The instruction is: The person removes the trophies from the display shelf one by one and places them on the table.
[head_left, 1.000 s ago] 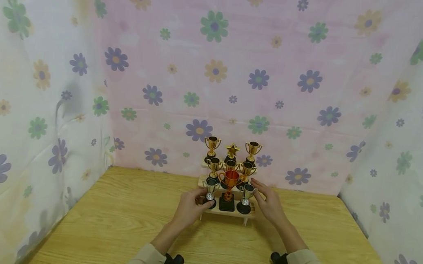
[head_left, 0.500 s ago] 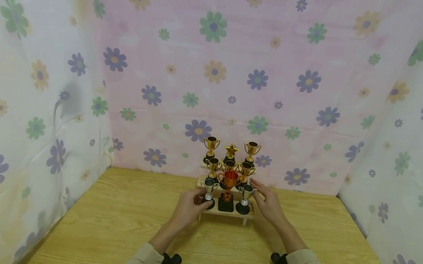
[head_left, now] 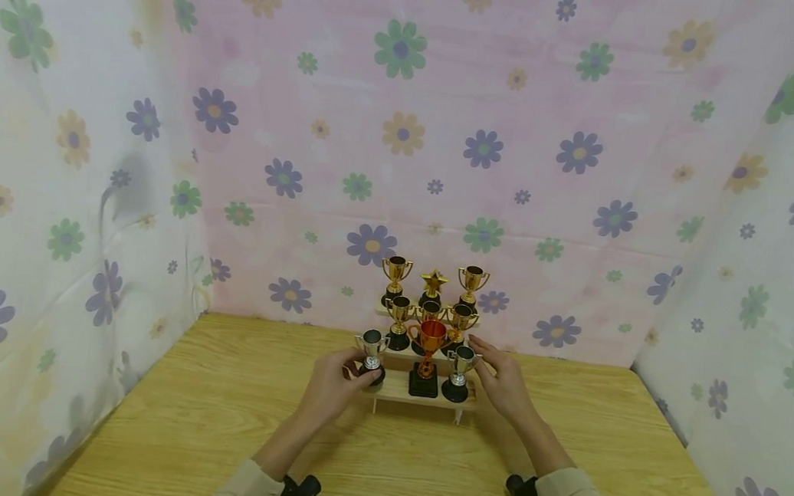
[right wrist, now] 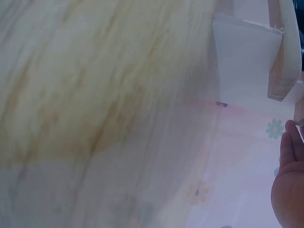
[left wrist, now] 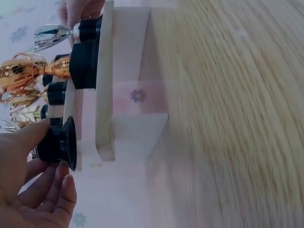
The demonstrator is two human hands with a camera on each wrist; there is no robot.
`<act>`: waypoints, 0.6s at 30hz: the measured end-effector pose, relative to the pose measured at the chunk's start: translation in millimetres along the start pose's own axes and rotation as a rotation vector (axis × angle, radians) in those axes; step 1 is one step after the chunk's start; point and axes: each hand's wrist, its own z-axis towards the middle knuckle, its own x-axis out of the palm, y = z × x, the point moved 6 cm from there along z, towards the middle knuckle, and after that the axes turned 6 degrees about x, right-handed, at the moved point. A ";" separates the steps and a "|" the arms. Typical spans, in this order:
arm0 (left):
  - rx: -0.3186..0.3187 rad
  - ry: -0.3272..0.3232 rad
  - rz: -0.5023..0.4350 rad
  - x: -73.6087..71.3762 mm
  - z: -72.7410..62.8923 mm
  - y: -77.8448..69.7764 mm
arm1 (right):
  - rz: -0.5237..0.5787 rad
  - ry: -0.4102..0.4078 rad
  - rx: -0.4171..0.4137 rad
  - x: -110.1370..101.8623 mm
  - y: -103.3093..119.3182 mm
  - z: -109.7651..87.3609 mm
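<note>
My left hand (head_left: 332, 386) pinches a small silver trophy cup (head_left: 372, 344) by its round black base (left wrist: 56, 143), between thumb and fingers. In the left wrist view a gap shows between that base and the shelf's top, near the shelf's left end. The wooden tiered stand (head_left: 394, 386) carries several trophies. On its lowest step are an orange-copper trophy (head_left: 431, 339) on a square black base and a second silver trophy (head_left: 461, 360). My right hand (head_left: 508, 382) lies along the stand's right side, fingers extended and fingertips right at the middle step.
Gold trophy cups (head_left: 400, 313) fill the middle step. A gold star trophy (head_left: 434, 283) stands between two gold cups (head_left: 473, 280) on the top step. The wooden table (head_left: 220, 405) reaches back to a flowered cloth (head_left: 320, 158) hung around it.
My left hand has shifted left with the silver trophy, taking it from its spot beside the orange-copper trophy. The right hand has stayed at the stand's right side.
</note>
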 end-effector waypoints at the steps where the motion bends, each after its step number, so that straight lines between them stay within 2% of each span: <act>1: 0.002 -0.007 0.003 -3.1 -0.5 0.7 | 0.003 -0.002 0.000 0.0 0.0 0.0; 12: -0.057 -0.031 0.027 -27.8 -10.9 18.0 | 0.003 -0.023 -0.013 2.0 -0.2 -0.1; 18: -0.053 -0.030 0.036 -33.5 -14.2 25.7 | 0.023 -0.027 -0.020 1.0 0.9 -0.4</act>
